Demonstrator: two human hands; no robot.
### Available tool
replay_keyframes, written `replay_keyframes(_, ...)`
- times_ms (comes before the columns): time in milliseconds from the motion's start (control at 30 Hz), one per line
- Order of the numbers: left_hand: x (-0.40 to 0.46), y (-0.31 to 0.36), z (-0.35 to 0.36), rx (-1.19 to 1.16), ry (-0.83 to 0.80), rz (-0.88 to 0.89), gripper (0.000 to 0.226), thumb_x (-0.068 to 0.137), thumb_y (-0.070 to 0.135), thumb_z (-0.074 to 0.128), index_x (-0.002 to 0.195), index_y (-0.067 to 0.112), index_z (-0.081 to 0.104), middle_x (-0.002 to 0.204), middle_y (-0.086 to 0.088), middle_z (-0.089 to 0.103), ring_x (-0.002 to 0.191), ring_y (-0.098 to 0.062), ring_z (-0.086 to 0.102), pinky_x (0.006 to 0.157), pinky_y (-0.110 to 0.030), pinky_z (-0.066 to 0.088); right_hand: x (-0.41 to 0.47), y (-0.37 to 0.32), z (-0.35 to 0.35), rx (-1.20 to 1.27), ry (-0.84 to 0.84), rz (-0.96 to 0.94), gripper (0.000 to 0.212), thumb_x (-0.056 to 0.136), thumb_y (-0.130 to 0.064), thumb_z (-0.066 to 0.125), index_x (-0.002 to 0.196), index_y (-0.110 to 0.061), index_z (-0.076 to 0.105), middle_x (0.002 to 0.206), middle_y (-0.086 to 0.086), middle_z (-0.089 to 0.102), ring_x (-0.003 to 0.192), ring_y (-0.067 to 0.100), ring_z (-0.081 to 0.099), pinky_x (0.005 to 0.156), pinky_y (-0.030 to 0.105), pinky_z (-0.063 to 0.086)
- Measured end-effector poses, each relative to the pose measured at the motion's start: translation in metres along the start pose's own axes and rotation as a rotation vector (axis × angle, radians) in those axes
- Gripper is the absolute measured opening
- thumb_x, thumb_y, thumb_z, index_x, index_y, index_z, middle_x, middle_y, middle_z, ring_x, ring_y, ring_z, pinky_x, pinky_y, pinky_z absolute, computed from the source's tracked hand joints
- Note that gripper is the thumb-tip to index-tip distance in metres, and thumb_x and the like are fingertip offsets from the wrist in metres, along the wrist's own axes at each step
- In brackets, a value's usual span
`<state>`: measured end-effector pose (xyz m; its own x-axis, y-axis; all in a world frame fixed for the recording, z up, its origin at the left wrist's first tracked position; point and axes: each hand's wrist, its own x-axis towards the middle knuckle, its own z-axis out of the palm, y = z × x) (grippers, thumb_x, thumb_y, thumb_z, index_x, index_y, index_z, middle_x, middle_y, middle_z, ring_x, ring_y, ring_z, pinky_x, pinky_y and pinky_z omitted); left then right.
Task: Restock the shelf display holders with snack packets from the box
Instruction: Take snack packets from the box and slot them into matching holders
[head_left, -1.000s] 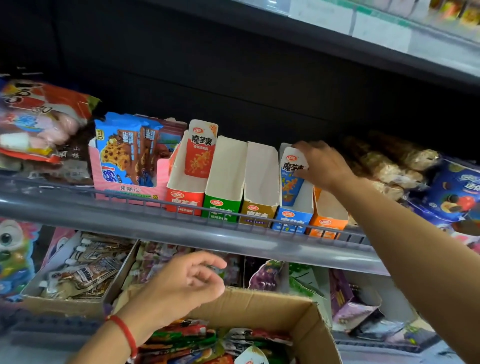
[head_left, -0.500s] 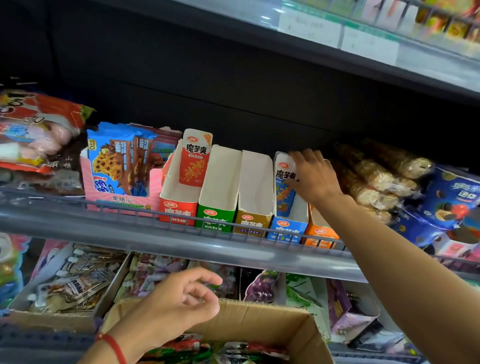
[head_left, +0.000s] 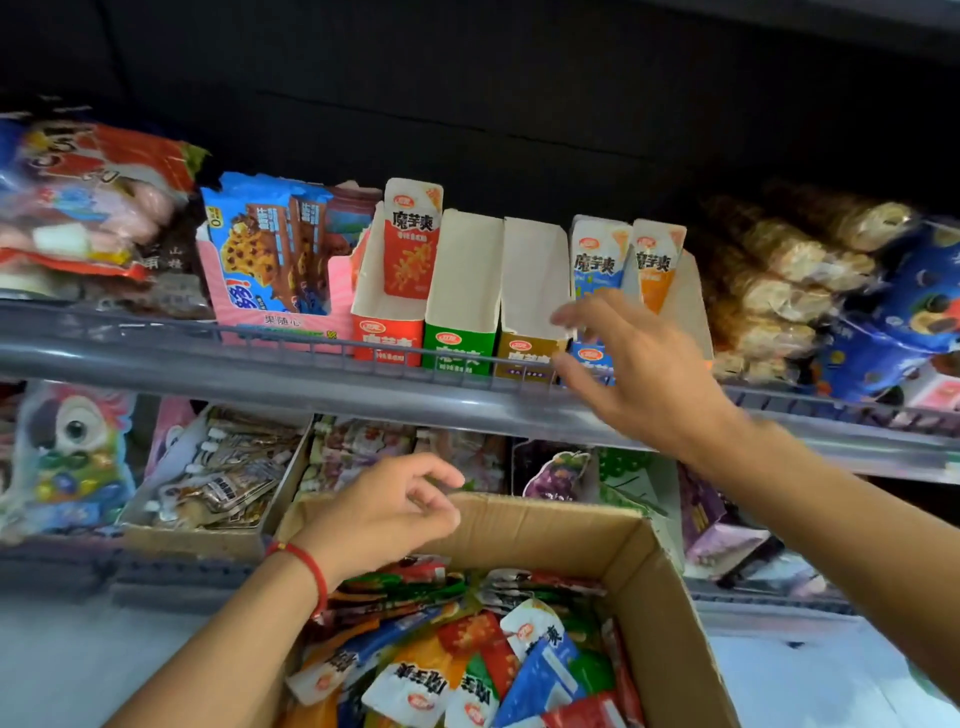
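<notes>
hovering in front of the shelf rail (head_left: 311, 374), the right hand (head_left: 644, 374) had its fingers spread and relaxed, gripping nothing; it was blurred and covered the fronts of the blue holder (head_left: 589, 358) and the orange one behind it. the left hand (head_left: 384, 512) hung over the far-left corner of the cardboard box (head_left: 670, 597), fingers loosely curled, empty, a red string (head_left: 311, 569) at the wrist.

five holders stood side by side along the shelf's front edge, long axes running front to back, open tops up. red holder (head_left: 387, 332): one red packet (head_left: 412, 239) standing upright, long axis vertical, leaning against the back. green holder (head_left: 460, 343) and brown holder (head_left: 524, 348): only bare white inner walls showed. blue packet (head_left: 597, 254) stood upright in the blue holder, orange packet (head_left: 655, 260) upright just beside it on the right, the two touching at the top.

loose packets (head_left: 467, 665) lay heaped flat in the box, pointing every way, mixed colours.

to the left of the holders, touching the red one, sat a pink tray of cookie packs (head_left: 270, 260); to the right, wrapped rolls (head_left: 779, 291) crowded near the orange packet. open room lay above the holders, under the dark shelf back. the box's near edge ran out of view.
</notes>
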<state>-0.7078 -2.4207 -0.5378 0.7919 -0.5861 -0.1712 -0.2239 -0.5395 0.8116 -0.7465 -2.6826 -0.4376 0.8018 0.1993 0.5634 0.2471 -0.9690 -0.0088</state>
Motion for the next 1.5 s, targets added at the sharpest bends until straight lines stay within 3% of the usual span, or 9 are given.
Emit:
replay_keyframes(100, -0.009, -0.006, 0.009, 0.164, -0.005, 0.008, 0.027, 0.092, 0.032, 0.069, 0.115, 0.041, 0.061, 0.096, 0.016, 0.068, 0.082, 0.007, 0.064, 0.07, -0.014, 0.05, -0.064, -0.039, 0.021, 0.141, -0.332, -0.081, 0.034, 0.098, -0.047, 0.047, 0.117, -0.024, 0.063, 0.103, -0.007, 0.069, 0.085, 0.014, 0.067, 0.07, 0.035, 0.057)
replay_keyframes(167, -0.017, -0.011, 0.016, 0.282, -0.051, 0.015, 0.032, 0.092, 0.033, 0.07, 0.119, 0.043, 0.056, 0.103, 0.017, 0.065, 0.085, 0.004, 0.061, 0.073, -0.014, 0.049, -0.098, -0.055, 0.052, 0.052, -0.691, -0.095, 0.041, 0.098, -0.056, 0.041, 0.123, -0.029, 0.06, 0.114, -0.003, 0.069, 0.101, 0.022, 0.068, 0.082, 0.041, 0.057)
replay_keyframes(300, -0.029, -0.022, 0.025, 0.522, -0.156, -0.019, 0.037, 0.091, 0.04, 0.065, 0.127, 0.045, 0.055, 0.116, 0.015, 0.062, 0.101, -0.007, 0.057, 0.094, -0.04, 0.053, -0.128, -0.076, 0.102, 0.079, -1.022, -0.088, 0.057, 0.094, -0.05, 0.061, 0.143, -0.028, 0.044, 0.139, 0.005, 0.052, 0.128, 0.031, 0.052, 0.097, 0.046, 0.05)
replay_keyframes(633, -0.04, -0.034, 0.017, 0.526, -0.093, -0.035, 0.04, 0.093, 0.04, 0.064, 0.132, 0.041, 0.056, 0.119, 0.012, 0.065, 0.103, -0.01, 0.059, 0.095, -0.038, 0.053, -0.121, -0.088, 0.135, -0.015, -0.855, -0.108, 0.02, 0.102, -0.028, 0.052, 0.112, -0.019, 0.067, 0.117, 0.007, 0.069, 0.109, 0.032, 0.064, 0.077, 0.037, 0.045)
replay_keyframes(833, -0.035, -0.027, 0.022, 0.541, -0.116, -0.026, 0.041, 0.094, 0.04, 0.063, 0.134, 0.04, 0.055, 0.126, 0.01, 0.064, 0.111, -0.012, 0.059, 0.099, -0.041, 0.052, -0.126, -0.074, 0.117, 0.07, -0.814, -0.037, 0.024, 0.107, -0.034, 0.047, 0.122, -0.021, 0.06, 0.124, 0.002, 0.064, 0.112, 0.026, 0.061, 0.087, 0.038, 0.047)
replay_keyframes(967, -0.033, -0.019, 0.027, 0.502, -0.148, -0.005, 0.048, 0.091, 0.042, 0.067, 0.136, 0.037, 0.055, 0.131, 0.012, 0.061, 0.114, -0.007, 0.056, 0.092, -0.025, 0.047, -0.125, -0.067, 0.104, 0.225, -0.714, 0.057, 0.019, 0.104, -0.035, 0.052, 0.114, -0.024, 0.063, 0.112, -0.005, 0.069, 0.101, 0.017, 0.065, 0.087, 0.036, 0.053)
replay_keyframes(1233, -0.039, -0.023, 0.065, 0.683, -0.429, -0.215, 0.083, 0.075, 0.06, 0.077, 0.14, 0.017, 0.046, 0.135, -0.004, 0.056, 0.119, -0.022, 0.056, 0.098, -0.037, 0.051, -0.118, -0.034, 0.055, 0.413, -0.594, 0.216, 0.022, 0.098, -0.033, 0.066, 0.079, -0.036, 0.056, 0.076, -0.014, 0.067, 0.073, 0.001, 0.063, 0.063, 0.012, 0.042)
replay_keyframes(1433, -0.044, -0.019, 0.078, 0.811, -0.233, -0.153, 0.009, 0.092, 0.026, 0.06, 0.093, 0.019, 0.065, 0.108, -0.006, 0.063, 0.1, -0.025, 0.061, 0.084, -0.038, 0.054, -0.127, -0.019, 0.045, 0.453, -0.559, 0.292, 0.012, 0.095, -0.031, 0.07, 0.085, -0.031, 0.064, 0.078, -0.011, 0.071, 0.072, 0.003, 0.065, 0.065, 0.028, 0.052)
replay_keyframes(1500, -0.042, -0.013, 0.064, 0.721, -0.043, -0.118, 0.015, 0.095, 0.027, 0.056, 0.082, 0.027, 0.062, 0.093, 0.002, 0.066, 0.082, -0.016, 0.061, 0.076, -0.035, 0.052, -0.126, -0.015, 0.038, 0.468, -0.515, 0.308, 0.012, 0.095, -0.032, 0.071, 0.086, -0.033, 0.063, 0.08, -0.012, 0.069, 0.072, 0.001, 0.064, 0.063, 0.024, 0.05)
